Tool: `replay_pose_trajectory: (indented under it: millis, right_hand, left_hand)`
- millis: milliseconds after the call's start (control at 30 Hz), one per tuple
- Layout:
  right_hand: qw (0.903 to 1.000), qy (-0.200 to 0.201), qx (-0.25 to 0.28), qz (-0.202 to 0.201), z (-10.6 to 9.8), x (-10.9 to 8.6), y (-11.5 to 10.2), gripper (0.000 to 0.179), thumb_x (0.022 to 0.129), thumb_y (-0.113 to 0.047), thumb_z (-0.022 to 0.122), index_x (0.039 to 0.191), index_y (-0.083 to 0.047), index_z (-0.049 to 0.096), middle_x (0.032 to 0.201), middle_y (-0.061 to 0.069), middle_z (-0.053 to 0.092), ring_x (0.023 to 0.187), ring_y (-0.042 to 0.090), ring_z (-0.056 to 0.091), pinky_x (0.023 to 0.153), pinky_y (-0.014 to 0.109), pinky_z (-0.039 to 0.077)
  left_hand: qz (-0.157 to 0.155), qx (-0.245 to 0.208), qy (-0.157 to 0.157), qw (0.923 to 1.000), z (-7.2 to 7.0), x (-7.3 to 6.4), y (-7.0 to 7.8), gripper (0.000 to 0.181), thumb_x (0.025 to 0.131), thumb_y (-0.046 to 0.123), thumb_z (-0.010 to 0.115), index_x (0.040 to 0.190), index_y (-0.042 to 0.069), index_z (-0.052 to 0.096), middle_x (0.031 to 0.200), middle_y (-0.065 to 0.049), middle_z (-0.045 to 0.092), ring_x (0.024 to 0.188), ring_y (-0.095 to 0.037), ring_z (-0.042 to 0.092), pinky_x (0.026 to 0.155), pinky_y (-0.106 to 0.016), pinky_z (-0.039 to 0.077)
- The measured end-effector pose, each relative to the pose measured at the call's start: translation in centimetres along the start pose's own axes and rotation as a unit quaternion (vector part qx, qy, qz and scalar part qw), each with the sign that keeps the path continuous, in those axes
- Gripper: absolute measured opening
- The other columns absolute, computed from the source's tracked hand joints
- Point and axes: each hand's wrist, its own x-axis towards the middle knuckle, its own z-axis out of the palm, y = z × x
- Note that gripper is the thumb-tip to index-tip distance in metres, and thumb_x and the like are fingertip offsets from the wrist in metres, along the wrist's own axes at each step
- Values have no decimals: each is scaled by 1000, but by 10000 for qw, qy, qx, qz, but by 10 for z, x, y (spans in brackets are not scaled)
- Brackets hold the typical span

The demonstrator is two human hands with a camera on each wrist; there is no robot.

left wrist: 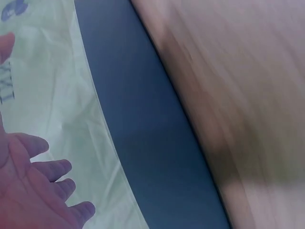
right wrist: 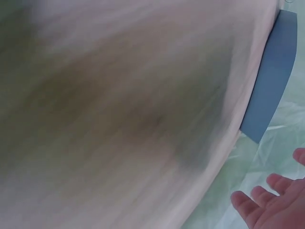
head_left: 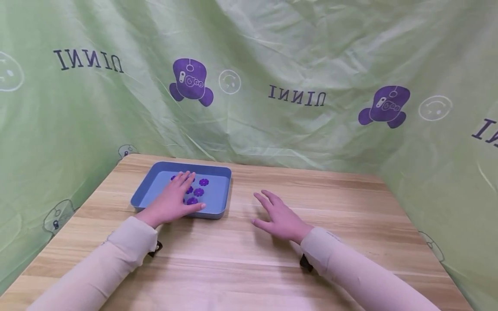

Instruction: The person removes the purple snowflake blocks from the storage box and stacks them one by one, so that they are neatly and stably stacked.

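Note:
Several purple flower-shaped pieces (head_left: pixel 199 192) lie in a shallow blue tray (head_left: pixel 218 207) at the table's far left. Over the tray's front wall reaches my left hand (head_left: pixel 173 201), fingers extended and thumb spread to the right, covering some of the pieces. In the left wrist view the fingers of this left hand (left wrist: pixel 35 191) look spread apart with nothing in them, and the tray wall (left wrist: pixel 138 114) stands beside them. To the right of the tray, my right hand (head_left: pixel 282 220) hovers over the wood with loosely extended fingers, holding nothing. The right wrist view shows the tray (right wrist: pixel 271 76) beyond that hand (right wrist: pixel 281 210).
A light wood table (head_left: pixel 241 268) carries the tray. Green fabric (head_left: pixel 272 52) printed with purple figures and lettering hangs behind the table and along both sides. Each wrist has a dark strap (head_left: pixel 306 262) partly under the sleeve.

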Motion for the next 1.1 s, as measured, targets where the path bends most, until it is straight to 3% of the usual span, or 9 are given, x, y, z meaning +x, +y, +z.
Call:
replay_pose_trajectory:
  millis: [233, 400, 600, 767, 900, 1033, 1100]
  right_hand:
    - [9974, 60, 661, 289, 10, 14, -9, 77, 101, -42, 64, 163, -10, 31, 165, 21, 28, 150, 40, 31, 118, 58, 30]
    - [9885, 183, 1471, 292, 21, 26, -14, 70, 103, -33, 62, 160, -4, 34, 161, 23, 34, 148, 40, 33, 120, 56, 27]
    - [9710, 324, 2272, 676, 32, 42, -25, 65, 103, -29, 61, 156, 2, 40, 151, 26, 47, 140, 42, 46, 116, 54, 36]
    - [9487, 412, 2874, 1251, 34, 56, -38, 60, 103, -27, 62, 151, 4, 45, 142, 25, 55, 133, 40, 52, 111, 53, 42]
    - [9193, 480, 3601, 1517, 39, 66, -47, 58, 102, -23, 64, 149, 5, 45, 134, 21, 58, 124, 35, 58, 104, 48, 50]
    - [8589, 520, 4742, 1863, 45, 74, -56, 58, 102, -12, 64, 151, 7, 39, 121, 18, 58, 102, 26, 62, 93, 39, 56]
    - [8340, 553, 5096, 2042, 48, 78, -61, 60, 101, -7, 63, 153, 6, 36, 118, 17, 57, 93, 22, 60, 91, 37, 57]
  left_hand:
    - [-621, -446, 98, 9970, -14, -7, -26, 102, 96, 50, 69, 159, -11, 17, 165, -35, 12, 151, -54, 8, 119, -68, 12]
    - [-883, -595, 249, 9940, -20, -14, -51, 99, 98, 49, 66, 157, -16, 19, 162, -38, 16, 148, -57, 15, 118, -68, 15]
    - [-1358, -1150, 385, 9833, -29, -18, -77, 98, 102, 45, 63, 155, -19, 11, 158, -44, 15, 144, -62, 18, 116, -70, 19]
    - [-1926, -1429, 309, 9703, -36, -23, -91, 100, 104, 48, 56, 155, -19, 2, 156, -48, 11, 143, -64, 16, 115, -71, 20]
    - [-2292, -1732, 240, 9576, -40, -27, -97, 101, 105, 53, 50, 155, -17, -3, 158, -46, 4, 145, -63, 10, 117, -69, 16]
    - [-2526, -2428, 284, 9362, -39, -29, -102, 96, 107, 49, 47, 154, -18, -4, 160, -42, -1, 148, -59, 4, 120, -64, 12]
    - [-2641, -2772, 288, 9234, -37, -30, -104, 93, 108, 46, 47, 154, -18, -3, 161, -41, -2, 149, -57, 3, 122, -61, 11]
